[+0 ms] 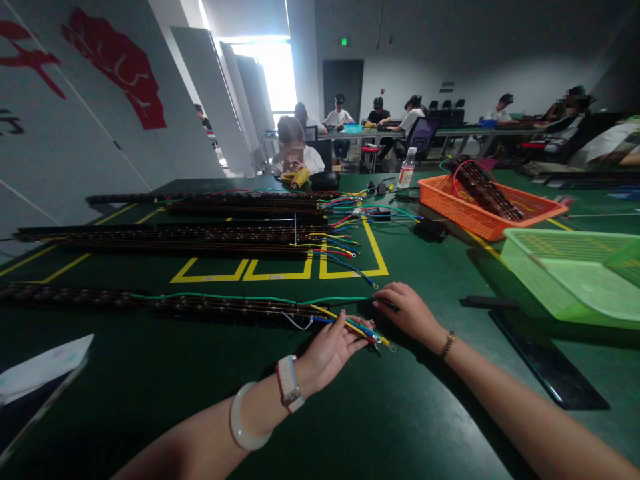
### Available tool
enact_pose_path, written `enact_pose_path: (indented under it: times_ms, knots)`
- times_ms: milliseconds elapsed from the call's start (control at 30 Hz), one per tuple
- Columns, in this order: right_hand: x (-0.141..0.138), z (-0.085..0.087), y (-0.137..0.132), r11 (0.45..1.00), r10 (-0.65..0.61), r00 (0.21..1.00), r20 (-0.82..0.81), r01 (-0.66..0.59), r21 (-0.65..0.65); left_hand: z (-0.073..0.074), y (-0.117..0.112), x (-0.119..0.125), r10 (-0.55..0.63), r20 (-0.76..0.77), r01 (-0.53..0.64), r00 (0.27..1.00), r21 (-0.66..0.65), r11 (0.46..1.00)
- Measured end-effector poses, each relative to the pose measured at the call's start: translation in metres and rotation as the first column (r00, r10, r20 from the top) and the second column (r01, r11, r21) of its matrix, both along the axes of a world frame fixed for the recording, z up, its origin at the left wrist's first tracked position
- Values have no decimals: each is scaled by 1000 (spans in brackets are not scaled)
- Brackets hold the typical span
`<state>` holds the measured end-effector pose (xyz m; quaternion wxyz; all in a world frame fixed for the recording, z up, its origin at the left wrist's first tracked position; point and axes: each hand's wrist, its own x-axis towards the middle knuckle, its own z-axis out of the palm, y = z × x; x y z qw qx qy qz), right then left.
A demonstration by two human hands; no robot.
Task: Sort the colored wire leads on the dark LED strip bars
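Note:
A long dark wire bundle [210, 307] lies across the near side of the green table. Out of its right end come yellow, blue and green wires [357, 325] tipped with ring terminals. My left hand [333, 347], palm turned up, has these wires across its fingers, the thumb lying over them. A long green wire [280, 299] runs along the top of the bundle to my right hand [413, 313], whose fingers are closed at its end; the fingertips partly hide that end. A white cable tie [299, 325] sticks out beside my left hand.
More dark bundles [200, 235] with coloured wire ends lie farther back, over yellow tape outlines [280, 276]. On the right are an orange basket [493, 227], a green basket [545, 277] and a black phone-like slab [550, 360]. A bottle [407, 168] stands behind; a person [295, 150] sits opposite.

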<state>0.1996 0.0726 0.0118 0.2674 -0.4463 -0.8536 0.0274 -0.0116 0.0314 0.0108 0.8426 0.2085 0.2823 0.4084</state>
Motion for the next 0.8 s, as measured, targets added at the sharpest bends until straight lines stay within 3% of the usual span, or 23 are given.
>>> enact_pose_path:
  times_ms: [133, 233, 433, 800]
  knots:
    - [-4, 14, -22, 971, 223, 969, 108, -230, 58, 2, -1, 0, -9, 2, 9, 1000, -4, 1000]
    - [-13, 19, -34, 947, 291, 917, 273, -317, 53, 4, -1, 1, -12, -10, 12, 1000, -11, 1000]
    - [-25, 16, -35, 977, 155, 897, 413, -200, 68, 1, 0, 1, -16, 0, 16, 1000, -15, 1000]
    - [-36, 21, -48, 988, 85, 873, 481, -136, 73, 7, -1, 2, 12, -54, -14, 998, -42, 999]
